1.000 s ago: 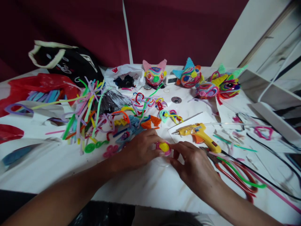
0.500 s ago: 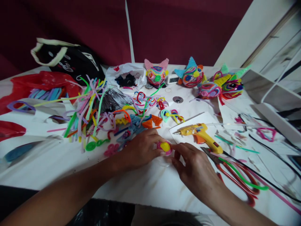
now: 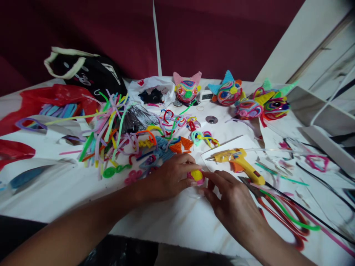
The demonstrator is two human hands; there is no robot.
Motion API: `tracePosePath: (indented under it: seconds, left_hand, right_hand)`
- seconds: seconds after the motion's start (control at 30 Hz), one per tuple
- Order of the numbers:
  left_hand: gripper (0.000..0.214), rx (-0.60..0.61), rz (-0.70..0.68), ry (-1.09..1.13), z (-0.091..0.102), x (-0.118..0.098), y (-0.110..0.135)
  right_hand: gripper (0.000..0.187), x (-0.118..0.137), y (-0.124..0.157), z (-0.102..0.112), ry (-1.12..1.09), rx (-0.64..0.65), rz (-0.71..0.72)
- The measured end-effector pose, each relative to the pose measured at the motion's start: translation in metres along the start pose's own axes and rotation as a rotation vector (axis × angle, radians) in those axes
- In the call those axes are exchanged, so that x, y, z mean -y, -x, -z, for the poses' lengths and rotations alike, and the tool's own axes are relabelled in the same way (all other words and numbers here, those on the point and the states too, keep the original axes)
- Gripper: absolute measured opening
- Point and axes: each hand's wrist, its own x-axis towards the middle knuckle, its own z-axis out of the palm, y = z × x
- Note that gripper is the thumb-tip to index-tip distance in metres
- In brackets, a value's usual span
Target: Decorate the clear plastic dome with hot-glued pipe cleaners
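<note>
Between my two hands is a small round pipe-cleaner coil (image 3: 196, 175), yellow in the middle with a pink rim. My left hand (image 3: 174, 176) grips its left side with fingers and thumb. From the right, the fingertips of my right hand (image 3: 226, 190) pinch its edge. Beneath the coil a clear round thing shows on the table, too faint to name. Just beyond my left hand lie an orange pipe-cleaner piece (image 3: 181, 144) and fuzzy blue pieces (image 3: 163, 147). The yellow glue gun (image 3: 239, 159) rests on a white board, past my right hand.
Red-handled scissors (image 3: 285, 214) lie right of my right forearm, with the glue gun's black cord across them. Loose pipe cleaners (image 3: 107, 129) heap up at the left. Several colourful animal heads (image 3: 188, 88) stand along the back, near a white plastic bag (image 3: 163, 85) and a black tote bag (image 3: 91, 72).
The whole view has shifted slightly, so things appear a little further right and lower. Both hands stay on the coil, with hardly any movement of the fingers.
</note>
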Motion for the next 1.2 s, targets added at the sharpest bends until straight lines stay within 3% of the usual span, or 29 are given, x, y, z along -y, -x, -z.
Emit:
tracePosePath:
  seconds: [0.23,0.47,0.87,1.2]
  left_hand:
    - [0.024,-0.041,-0.003,-0.052,-0.002,-0.005,0.002]
    - [0.023,-0.066,0.012,-0.073,-0.004,-0.006,0.003]
    - [0.029,-0.047,-0.02,-0.182,-0.011,-0.002,0.009]
    - [0.028,-0.025,-0.017,-0.154,-0.009,-0.003,0.008]
  right_hand:
    - [0.023,-0.003,0.003,-0.004,0.002,-0.057,0.024]
    - [0.017,-0.003,-0.003,0.0,0.004,0.039,0.02]
    - [0.021,-0.004,0.001,-0.002,0.03,0.008,0.066]
    - [0.024,-0.011,-0.001,0.012,-0.003,-0.012,0.042]
